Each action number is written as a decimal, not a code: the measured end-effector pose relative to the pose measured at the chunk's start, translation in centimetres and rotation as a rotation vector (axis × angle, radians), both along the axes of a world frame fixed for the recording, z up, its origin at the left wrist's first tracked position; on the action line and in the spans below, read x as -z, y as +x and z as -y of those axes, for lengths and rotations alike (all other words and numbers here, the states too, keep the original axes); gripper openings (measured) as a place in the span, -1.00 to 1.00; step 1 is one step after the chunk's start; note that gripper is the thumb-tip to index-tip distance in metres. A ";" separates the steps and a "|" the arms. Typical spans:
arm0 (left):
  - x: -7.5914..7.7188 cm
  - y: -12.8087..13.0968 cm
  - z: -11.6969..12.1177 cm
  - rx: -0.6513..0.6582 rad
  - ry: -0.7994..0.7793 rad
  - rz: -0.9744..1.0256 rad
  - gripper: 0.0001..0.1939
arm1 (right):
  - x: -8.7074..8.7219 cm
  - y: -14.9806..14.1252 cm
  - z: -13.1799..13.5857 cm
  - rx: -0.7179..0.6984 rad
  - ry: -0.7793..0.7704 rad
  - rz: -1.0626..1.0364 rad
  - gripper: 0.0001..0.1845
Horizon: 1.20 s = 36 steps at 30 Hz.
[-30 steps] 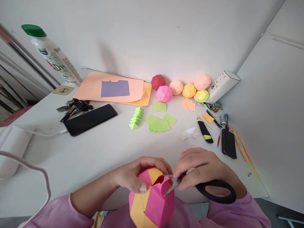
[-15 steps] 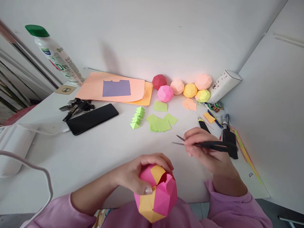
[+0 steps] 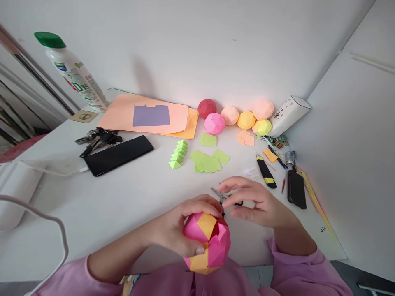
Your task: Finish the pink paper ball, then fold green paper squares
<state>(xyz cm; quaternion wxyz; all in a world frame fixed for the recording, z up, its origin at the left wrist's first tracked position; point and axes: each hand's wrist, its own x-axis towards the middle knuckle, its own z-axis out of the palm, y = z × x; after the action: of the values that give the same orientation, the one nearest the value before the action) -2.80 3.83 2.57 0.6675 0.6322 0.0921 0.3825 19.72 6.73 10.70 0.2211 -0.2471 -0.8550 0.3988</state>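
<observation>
In my left hand (image 3: 188, 224) is a paper ball (image 3: 217, 250) of folded pink and orange pieces, held close to my body. My thumb presses its near side and my fingers wrap its far side. A gap in its upper right side shows a dark red inside. My right hand (image 3: 256, 201) is open just right of the ball, fingers apart. Under and beside those fingers lies a pair of small scissors (image 3: 221, 195) with black handles, partly hidden, blades pointing left.
Green paper squares (image 3: 210, 162) and a row of folded green pieces (image 3: 178, 155) lie ahead. Finished paper balls (image 3: 214, 123) line the wall. A cutter (image 3: 266, 170) and a black case (image 3: 296, 190) are at right; keys (image 3: 100, 139) and a black phone (image 3: 120, 155) at left.
The scissors, gripped in my right hand before, now lie on the table. My right hand has moved left toward the ball and opened. My left hand keeps hold of the ball.
</observation>
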 end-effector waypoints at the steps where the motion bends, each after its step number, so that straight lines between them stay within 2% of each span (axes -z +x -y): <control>1: 0.1 0.0 0.0 0.004 -0.008 -0.003 -0.47 | 0.1 -0.4 0.1 -0.049 -0.043 -0.079 -0.81; 4: 0.4 0.0 0.1 0.012 -0.026 -0.058 -0.52 | 0.7 -1.5 0.6 -0.119 -0.149 -0.155 -0.80; 10: 0.1 0.2 0.3 0.030 -0.081 -0.113 -0.53 | 0.6 -1.6 1.5 -0.065 -0.237 -0.022 -0.90; 15: 0.1 0.5 0.4 0.035 -0.099 -0.139 -0.54 | 0.5 -1.5 1.6 -0.093 -0.204 0.099 -0.88; 19: 0.2 0.7 0.4 0.045 -0.075 -0.162 -0.56 | 0.7 -1.5 1.7 -0.096 -0.152 0.119 -0.88; 23: 0.4 0.8 0.3 0.027 -0.039 -0.180 -0.58 | 0.8 -1.5 1.9 -0.083 -0.040 0.114 -0.86; 28: 0.8 1.1 0.1 0.033 -0.020 -0.181 -0.60 | 0.8 -1.4 1.8 -0.142 0.100 0.151 -0.82; 33: 1.1 1.1 0.2 0.033 -0.018 -0.245 -0.60 | 0.6 -1.2 1.8 -0.138 0.040 0.260 -0.82; 36: 1.3 1.0 0.3 0.024 -0.034 -0.265 -0.56 | 0.7 -1.1 1.9 -0.073 -0.038 0.278 -0.89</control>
<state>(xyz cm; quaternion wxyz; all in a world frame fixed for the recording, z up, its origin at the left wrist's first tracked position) -1.84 3.57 1.24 0.6645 0.6669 0.1782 0.2860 18.60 4.83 10.04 0.0811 -0.2730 -0.8781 0.3846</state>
